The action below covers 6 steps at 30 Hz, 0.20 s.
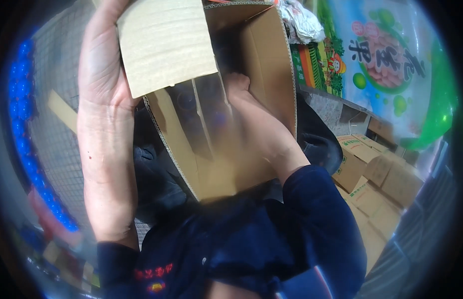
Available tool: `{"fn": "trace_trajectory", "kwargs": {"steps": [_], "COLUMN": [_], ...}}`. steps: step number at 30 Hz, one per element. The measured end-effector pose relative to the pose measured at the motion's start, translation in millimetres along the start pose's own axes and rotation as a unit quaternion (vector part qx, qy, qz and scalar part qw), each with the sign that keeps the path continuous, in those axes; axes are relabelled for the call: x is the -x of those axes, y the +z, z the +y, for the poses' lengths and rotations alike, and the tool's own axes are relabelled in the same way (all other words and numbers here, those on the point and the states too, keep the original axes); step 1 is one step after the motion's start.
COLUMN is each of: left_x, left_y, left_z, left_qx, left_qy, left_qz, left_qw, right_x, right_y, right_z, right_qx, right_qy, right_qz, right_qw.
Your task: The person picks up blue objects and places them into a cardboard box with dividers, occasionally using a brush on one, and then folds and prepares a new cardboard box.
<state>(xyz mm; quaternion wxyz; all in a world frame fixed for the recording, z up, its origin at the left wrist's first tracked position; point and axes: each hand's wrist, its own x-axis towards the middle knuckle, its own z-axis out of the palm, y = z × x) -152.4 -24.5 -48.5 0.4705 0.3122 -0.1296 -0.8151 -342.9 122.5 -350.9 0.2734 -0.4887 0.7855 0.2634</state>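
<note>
An open cardboard box (266, 50) rests over my lap, its long side walls running away from me. My left hand (103, 67) is at its far left, palm showing, against a pale corrugated cardboard panel (166, 45). The left fingers are partly hidden by the panel and cut off by the picture's top edge; the hand appears to grip it. My right hand (238, 84) is down inside the box, fingers curled in shadow beside a narrow cardboard strip (204, 117). Whatever it holds, if anything, is hidden.
At the upper right lies a large printed plastic bag (386, 60), with crumpled white plastic (301, 22) beside it. Flattened cartons (376, 184) are stacked to the right. On the left, a row of shiny blue objects (22, 99) borders a grid-patterned surface (52, 65).
</note>
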Motion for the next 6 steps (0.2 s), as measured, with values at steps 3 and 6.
{"fn": "trace_trajectory", "kwargs": {"steps": [3,6], "left_x": [-1,0], "left_y": [6,3], "left_z": [-1,-1], "left_qx": [-0.006,0.000], "left_qy": [-0.004,-0.007], "left_qz": [-0.004,-0.010], "left_qw": [1.000,1.000], "right_x": [-10,20], "right_y": [72,91], "right_z": [32,39], "right_qx": [-0.064,-0.156], "right_qy": [-0.002,-0.037], "right_qz": [0.054,0.080], "right_qw": [0.996,0.984]}}
